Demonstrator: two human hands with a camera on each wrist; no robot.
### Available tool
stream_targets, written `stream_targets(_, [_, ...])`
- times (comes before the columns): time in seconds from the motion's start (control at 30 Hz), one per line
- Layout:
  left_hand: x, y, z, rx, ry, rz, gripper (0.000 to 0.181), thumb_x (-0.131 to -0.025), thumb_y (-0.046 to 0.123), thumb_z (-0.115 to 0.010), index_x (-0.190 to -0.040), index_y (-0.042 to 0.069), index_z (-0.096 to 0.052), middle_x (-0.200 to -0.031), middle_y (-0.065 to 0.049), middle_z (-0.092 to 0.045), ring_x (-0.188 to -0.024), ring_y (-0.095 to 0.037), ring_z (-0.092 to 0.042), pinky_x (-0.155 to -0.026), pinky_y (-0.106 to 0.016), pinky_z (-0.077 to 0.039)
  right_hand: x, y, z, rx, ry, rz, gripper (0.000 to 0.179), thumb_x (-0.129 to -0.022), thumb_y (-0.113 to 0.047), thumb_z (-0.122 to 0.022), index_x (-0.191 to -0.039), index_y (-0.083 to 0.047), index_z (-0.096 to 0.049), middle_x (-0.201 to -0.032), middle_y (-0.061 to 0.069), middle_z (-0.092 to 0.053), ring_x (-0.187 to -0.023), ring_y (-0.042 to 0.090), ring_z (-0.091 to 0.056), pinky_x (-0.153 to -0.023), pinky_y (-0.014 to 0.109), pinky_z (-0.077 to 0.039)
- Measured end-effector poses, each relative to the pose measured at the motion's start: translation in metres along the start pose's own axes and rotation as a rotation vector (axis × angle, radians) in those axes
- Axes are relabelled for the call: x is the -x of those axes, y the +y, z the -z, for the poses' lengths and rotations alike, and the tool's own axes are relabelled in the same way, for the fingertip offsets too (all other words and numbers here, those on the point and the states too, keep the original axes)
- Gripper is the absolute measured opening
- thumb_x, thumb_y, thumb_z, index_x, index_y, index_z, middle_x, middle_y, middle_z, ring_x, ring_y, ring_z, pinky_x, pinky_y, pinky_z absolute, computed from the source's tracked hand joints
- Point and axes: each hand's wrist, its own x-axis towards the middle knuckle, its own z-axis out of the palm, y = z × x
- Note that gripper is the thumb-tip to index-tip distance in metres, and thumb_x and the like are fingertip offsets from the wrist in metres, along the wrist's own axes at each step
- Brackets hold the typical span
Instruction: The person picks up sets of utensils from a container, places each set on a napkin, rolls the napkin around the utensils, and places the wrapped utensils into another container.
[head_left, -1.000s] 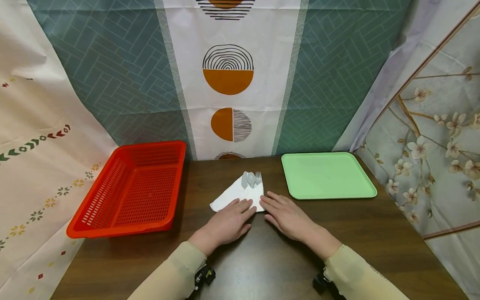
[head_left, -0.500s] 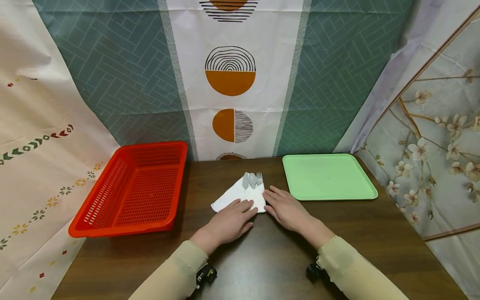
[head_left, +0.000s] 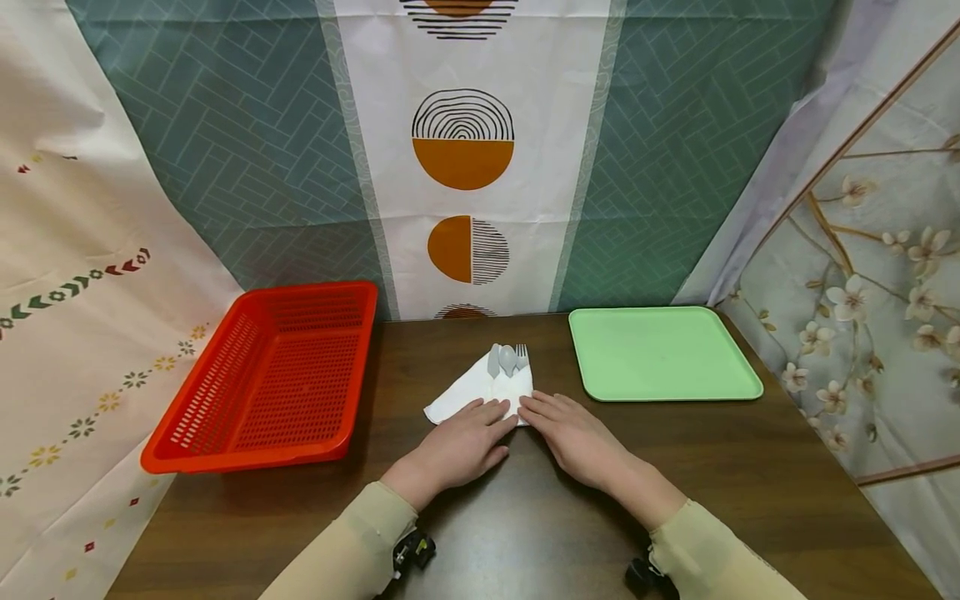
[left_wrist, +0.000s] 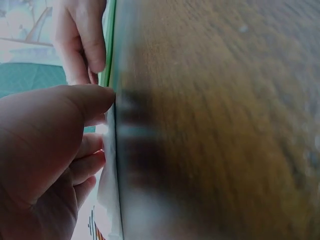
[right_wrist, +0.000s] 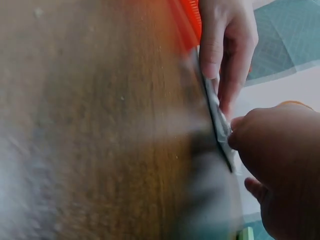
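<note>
The white napkin (head_left: 471, 390) lies flat on the brown counter (head_left: 517, 525), in front of the person, folded so that one layer seems to form a pocket. Out of its far edge stick the heads of a grey knife (head_left: 493, 362), a spoon (head_left: 507, 359) and a fork (head_left: 522, 357), side by side from left to right. Their handles are hidden, presumably tucked under that layer so that the napkin keeps the three together while the heads stay in sight.

The left hand (head_left: 456, 448) rests on the napkin's near edge, its fingers extended and nearly flat; it grips nothing, and the touch looks like light pressure that would hold the folds down. The right hand (head_left: 576, 435) comes in at the napkin's near right corner, fingers likewise stretched out and close together, touching the edge without curling round it. Its thumb's exact contact is hard to tell. Set on either side, the hands appear placed to steady the napkin or square its edges without disturbing the cutlery.

A red perforated basket (head_left: 361, 379) stands well to the napkin's left, and a light green tray (head_left: 666, 354) lies to its right; both leave room around it for two hands.
</note>
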Motion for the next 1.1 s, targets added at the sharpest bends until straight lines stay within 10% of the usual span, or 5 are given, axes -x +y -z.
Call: stream_targets(1.1, [0.002, 0.003, 0.003, -0.031, 0.03, 0.035, 0.052, -0.111, 0.04, -0.067, -0.15, 0.006, -0.065, -0.159, -0.017, -0.06, -0.149, -0.033, -0.055, -0.126, -0.049, -0.037, 0.0, -0.013, -0.002, 0.09, 0.027, 0.019, 0.039, -0.104, -0.004, -0.069, -0.143, -0.002, -0.071, -0.148, 0.014, -0.069, -0.14, 0.03, -0.063, -0.122, 0.052, -0.042])
